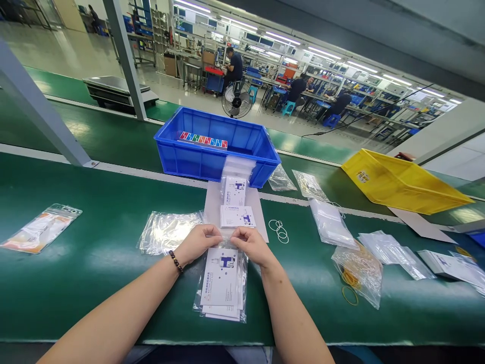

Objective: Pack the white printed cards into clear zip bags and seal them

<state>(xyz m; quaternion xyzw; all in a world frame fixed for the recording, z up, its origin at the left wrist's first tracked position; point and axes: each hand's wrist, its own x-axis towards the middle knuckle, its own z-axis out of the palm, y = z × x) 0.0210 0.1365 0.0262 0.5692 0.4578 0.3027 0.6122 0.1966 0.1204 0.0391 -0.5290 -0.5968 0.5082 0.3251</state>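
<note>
In the head view my left hand point(199, 241) and my right hand point(253, 244) meet at mid-table, thumbs and forefingers closed. Between them they pinch the top edge of a clear plastic bag point(222, 277) with a white printed booklet inside. More bagged booklets point(220, 312) lie under it. Just beyond my fingertips is a white booklet point(238, 216) turned sideways, on a grey-white board point(261, 212). Behind that, a bagged booklet point(234, 191) leans towards the blue bin. Left of my left hand lies a stack of clear bags point(166, 232).
A blue bin point(193, 161) stands behind the board, a yellow bin point(401, 187) at the right. White rubber bands point(279, 231) lie right of my hands. Further right are bag stacks point(330, 222), yellow bands in a bag point(358, 273) and booklets point(450, 265). A metal post point(45, 111) rises at left.
</note>
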